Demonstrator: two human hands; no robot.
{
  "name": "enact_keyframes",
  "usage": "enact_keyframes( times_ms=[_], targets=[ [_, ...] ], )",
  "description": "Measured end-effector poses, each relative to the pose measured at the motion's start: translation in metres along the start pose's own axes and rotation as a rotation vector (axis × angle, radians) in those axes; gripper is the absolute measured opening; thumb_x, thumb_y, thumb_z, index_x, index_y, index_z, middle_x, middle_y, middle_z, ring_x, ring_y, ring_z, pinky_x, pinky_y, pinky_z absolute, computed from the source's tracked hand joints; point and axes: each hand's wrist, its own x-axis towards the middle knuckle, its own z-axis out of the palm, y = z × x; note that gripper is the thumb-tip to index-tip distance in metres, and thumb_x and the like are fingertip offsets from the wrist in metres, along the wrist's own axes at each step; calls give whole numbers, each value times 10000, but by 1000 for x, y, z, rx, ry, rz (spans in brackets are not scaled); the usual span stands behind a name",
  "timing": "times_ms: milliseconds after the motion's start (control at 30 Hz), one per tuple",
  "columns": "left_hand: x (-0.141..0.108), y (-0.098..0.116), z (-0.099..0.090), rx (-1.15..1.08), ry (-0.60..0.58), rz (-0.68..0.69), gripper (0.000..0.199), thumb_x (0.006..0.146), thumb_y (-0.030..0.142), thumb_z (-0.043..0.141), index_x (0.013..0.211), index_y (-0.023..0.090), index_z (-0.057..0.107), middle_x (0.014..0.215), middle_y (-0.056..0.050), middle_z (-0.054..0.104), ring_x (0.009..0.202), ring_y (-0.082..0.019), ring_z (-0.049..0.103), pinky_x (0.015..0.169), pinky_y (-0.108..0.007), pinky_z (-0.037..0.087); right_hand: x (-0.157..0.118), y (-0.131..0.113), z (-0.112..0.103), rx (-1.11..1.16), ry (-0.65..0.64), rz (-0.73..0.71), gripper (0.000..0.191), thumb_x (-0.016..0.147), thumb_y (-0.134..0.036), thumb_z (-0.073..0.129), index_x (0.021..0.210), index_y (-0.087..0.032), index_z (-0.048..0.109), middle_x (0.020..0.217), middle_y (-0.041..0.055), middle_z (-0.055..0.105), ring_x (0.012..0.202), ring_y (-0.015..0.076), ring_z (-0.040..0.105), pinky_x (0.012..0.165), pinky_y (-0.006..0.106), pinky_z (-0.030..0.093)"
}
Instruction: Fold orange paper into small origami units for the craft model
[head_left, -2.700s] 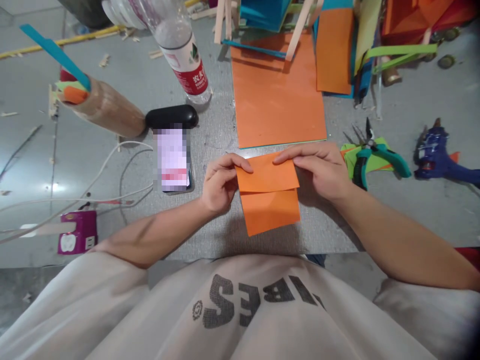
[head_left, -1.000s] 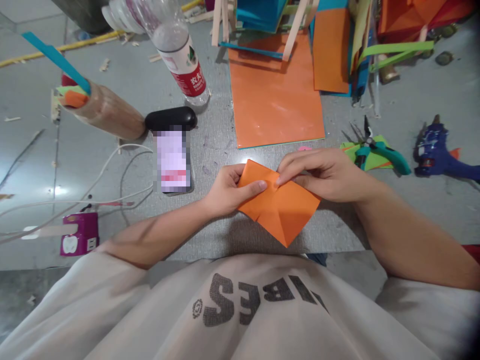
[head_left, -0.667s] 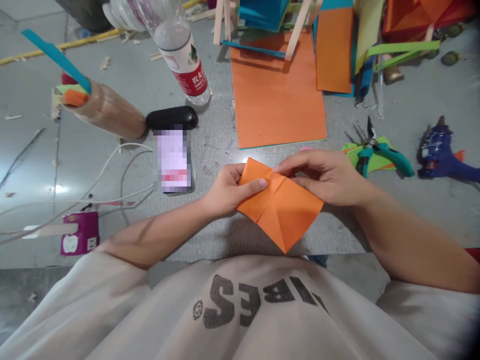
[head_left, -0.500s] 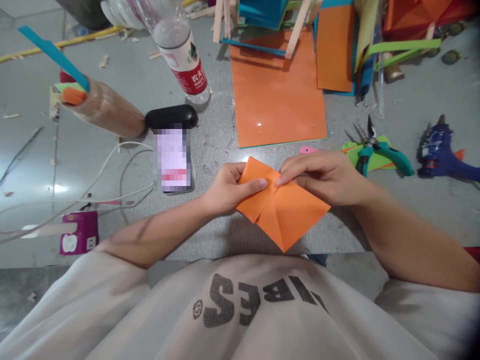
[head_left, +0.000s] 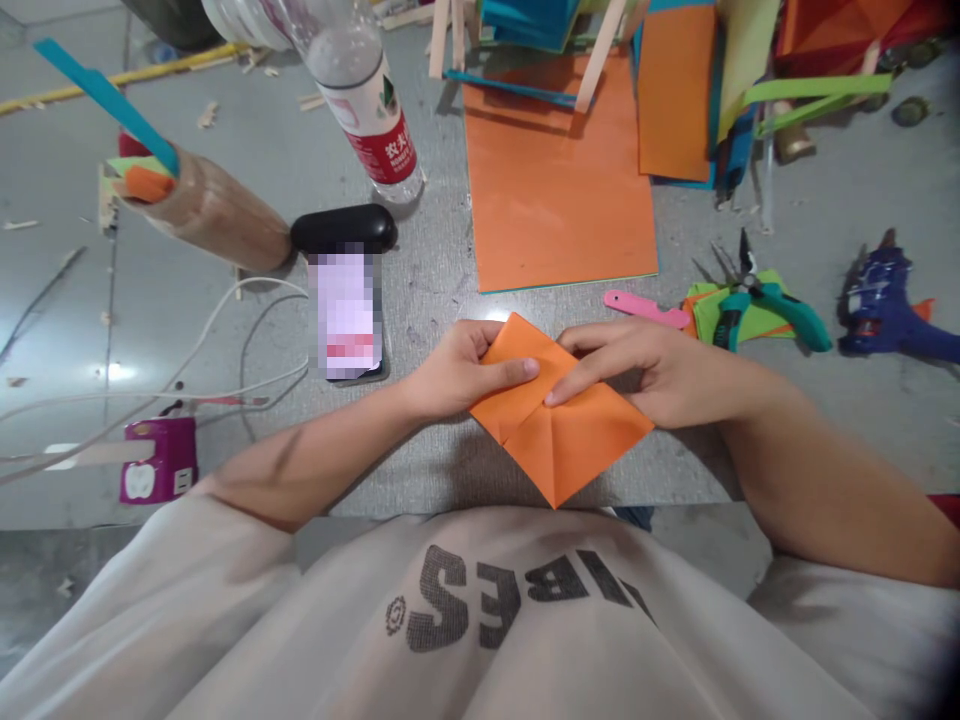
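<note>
A folded orange sheet of paper [head_left: 581, 430] is held between my hands just above the near edge of the table, one corner pointing at my body. My left hand [head_left: 465, 372] grips its left side, thumb flat on top and the other fingers underneath, partly hidden. From the right, my right hand [head_left: 645, 365] pinches the paper, with a fingertip pressed on a fold near the middle and other fingers behind the upper right edge. Crease lines run from that spot to the near corner and the lower left edge.
Beyond the hands lies a stack of orange sheets [head_left: 562, 200]. To the right are a pink folding knife [head_left: 646, 308], teal-handled pliers [head_left: 780, 305] and a blue glue gun [head_left: 885, 300]. Leftward are a phone [head_left: 345, 315], a plastic bottle [head_left: 375, 120], a wooden holder [head_left: 225, 215] and white cables.
My right fingertip has slid down toward me along the fold, and the flap on the left lies flatter. The right hand has dropped slightly, uncovering more of the pink knife.
</note>
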Motion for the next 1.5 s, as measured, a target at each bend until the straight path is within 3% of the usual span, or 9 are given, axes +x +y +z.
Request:
enact_keyframes(
  times_ms=[100,233,400,667,867,1033,1167,1367,1500],
  targets=[
    [1,0,1,84,17,25,582,807,616,1157,1025,156,876,932,-77,868,740,-160,785,648,-250,629,0,-5,-5,25,-107,-8,237,1090,-267,869,1290,-346,969,1223,42,876,1026,190,857,859,312,662],
    [1,-3,5,131,101,91,621,826,690,1120,1014,158,862,934,-74,851,744,-156,761,645,-250,593,3,-3,-5,45,-12,54,361,1012,-400,1008,1360,-361,917,1216,24,905,1012,214,825,871,335,652],
    [-3,-11,12,232,245,212,618,899,737,1046,1000,160,850,893,-46,810,730,-119,667,651,-234,530,9,13,16,19,219,35,284,1052,-542,972,1079,-288,849,1010,13,840,872,198,741,795,349,602],
    [-7,-21,19,251,326,312,744,988,943,838,957,203,769,845,-30,749,705,-135,603,657,-282,515,17,21,54,131,559,131,569,909,-652,1086,1206,-334,721,846,-37,682,700,188,608,580,351,491],
    [-14,-23,25,266,371,388,746,1075,962,699,943,230,754,789,-20,693,660,-145,558,605,-302,464,15,19,64,71,558,170,516,930,-719,1041,1074,-318,751,876,-2,726,674,184,552,567,364,467],
    [-14,-21,24,316,457,466,749,1081,938,716,855,224,737,762,-19,681,684,-149,556,643,-313,480,8,25,60,57,562,51,597,913,-661,1079,1326,-339,791,812,-57,653,589,152,503,530,345,441],
    [-12,-22,21,362,564,499,780,1057,982,701,867,226,726,756,-17,675,709,-161,572,654,-315,496,6,29,51,-47,576,-118,464,1013,-659,979,1312,-342,818,910,3,747,664,181,622,602,362,542],
    [-11,-25,19,358,585,523,760,1060,962,725,889,222,740,789,-22,713,730,-165,609,680,-315,524,7,27,47,-104,578,-6,449,1088,-763,813,1227,-337,815,992,82,805,737,230,705,637,392,607],
    [-10,-24,19,333,559,479,763,1052,967,734,918,217,774,811,-25,737,729,-158,615,670,-300,522,6,29,39,-153,485,-74,325,1153,-657,757,1219,-345,816,972,60,827,759,234,736,713,407,630]
  ],
)
